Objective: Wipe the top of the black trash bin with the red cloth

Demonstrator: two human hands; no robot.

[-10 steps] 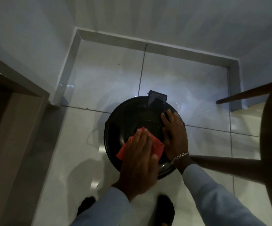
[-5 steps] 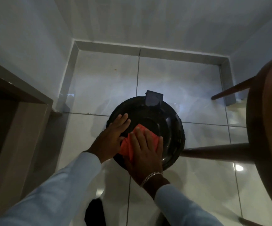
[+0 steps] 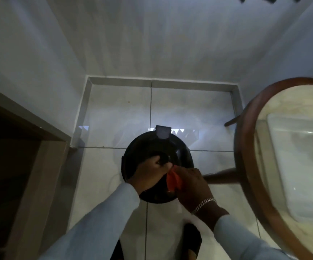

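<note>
The round black trash bin (image 3: 172, 147) stands on the tiled floor below me, a small square tab at its far rim. The red cloth (image 3: 173, 180) is bunched up over the lid's near right part. My right hand (image 3: 192, 184), a silver bracelet on its wrist, is closed around the cloth. My left hand (image 3: 149, 175) rests on the lid's middle, just left of the cloth and touching its top corner. Its fingers are curled, and I cannot tell whether they hold anything. Both hands hide the near half of the lid.
A round wooden-rimmed table (image 3: 245, 166) with a pale top crowds the right side, one leg (image 3: 221, 178) reaching toward the bin. A wooden door frame (image 3: 39, 166) stands at the left. White walls close the corner behind the bin. My dark shoes (image 3: 193, 241) are near the bottom edge.
The cloth lay flat under my right palm and is now bunched in that hand. My left hand moved from the lid's left rim to its middle and curled. The view tilted up.
</note>
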